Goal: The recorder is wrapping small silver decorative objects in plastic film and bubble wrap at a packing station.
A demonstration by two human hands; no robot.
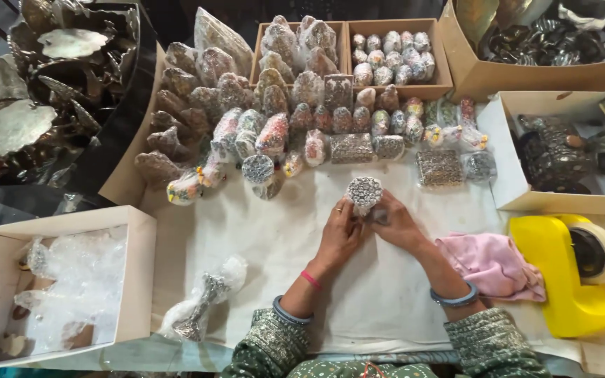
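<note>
A small round ornate silver box (364, 192) in clear plastic wrap is held upright over the white cloth (281, 238) by both hands. My left hand (341, 234), with a ring and a pink wrist thread, grips its left side. My right hand (395, 222) clasps its lower right side. Just beyond them lie rows of several plastic-wrapped ornaments (274, 133), some silver, some coloured.
A yellow tape dispenser (568, 269) and a pink cloth (491, 264) lie to the right. A wrapped silver goblet (204, 301) and a box of bubble wrap (71, 280) sit left. Cardboard boxes (393, 56) of wrapped pieces and dark metalware (554, 157) stand behind and right.
</note>
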